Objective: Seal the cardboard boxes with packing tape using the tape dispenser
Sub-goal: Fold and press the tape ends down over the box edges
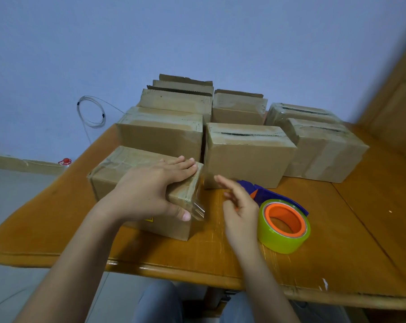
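Observation:
A small cardboard box [118, 169] lies at the table's near left, taped over its top. My left hand [150, 190] lies flat on its right end, fingers straight, thumb against the front face beside a loose flap of clear tape [197, 209]. My right hand [238, 206] hovers just right of the box with relaxed fingers, holding nothing. The tape dispenser [282, 223], a blue body with an orange hub and a yellow-green roll, lies on the table right of that hand.
Several more cardboard boxes [246, 155] stand in rows behind, some taped, some with flaps up at the back. The orange wooden table [337, 248] has its front edge near my knees. A coiled cable [90, 113] hangs on the blue wall.

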`<act>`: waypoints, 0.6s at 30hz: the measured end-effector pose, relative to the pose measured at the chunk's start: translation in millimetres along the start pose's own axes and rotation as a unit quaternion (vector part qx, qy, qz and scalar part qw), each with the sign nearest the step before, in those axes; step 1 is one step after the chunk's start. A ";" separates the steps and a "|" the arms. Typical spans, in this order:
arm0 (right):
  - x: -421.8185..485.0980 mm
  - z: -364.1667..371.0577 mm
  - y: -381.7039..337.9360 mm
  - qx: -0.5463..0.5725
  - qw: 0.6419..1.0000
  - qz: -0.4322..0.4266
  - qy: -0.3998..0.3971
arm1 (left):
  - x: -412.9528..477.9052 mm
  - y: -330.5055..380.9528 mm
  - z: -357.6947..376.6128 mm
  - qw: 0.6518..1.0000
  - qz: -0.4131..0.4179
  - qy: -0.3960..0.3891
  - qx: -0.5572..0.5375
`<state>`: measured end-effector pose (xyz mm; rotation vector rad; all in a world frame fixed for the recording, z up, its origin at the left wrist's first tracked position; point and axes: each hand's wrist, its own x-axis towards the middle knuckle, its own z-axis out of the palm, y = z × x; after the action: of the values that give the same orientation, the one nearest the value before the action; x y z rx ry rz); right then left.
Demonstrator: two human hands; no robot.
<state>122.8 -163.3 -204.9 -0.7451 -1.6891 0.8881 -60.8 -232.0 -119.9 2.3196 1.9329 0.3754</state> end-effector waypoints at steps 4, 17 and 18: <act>22.2 4.2 -7.1 0.062 0.997 0.041 -0.029 | 0.0 -1.3 1.9 1.000 -0.003 0.003 -0.001; 51.5 20.7 1.7 0.088 0.987 0.126 -0.045 | 0.3 -1.9 2.3 1.000 -0.001 0.009 -0.006; 51.1 21.2 2.2 0.083 0.989 0.120 -0.035 | 0.0 -0.7 1.9 1.000 -0.003 0.007 -0.007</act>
<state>88.8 -124.3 -185.0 -0.8222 -1.5854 1.2190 -61.0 -231.7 -121.8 2.3085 1.9369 0.4033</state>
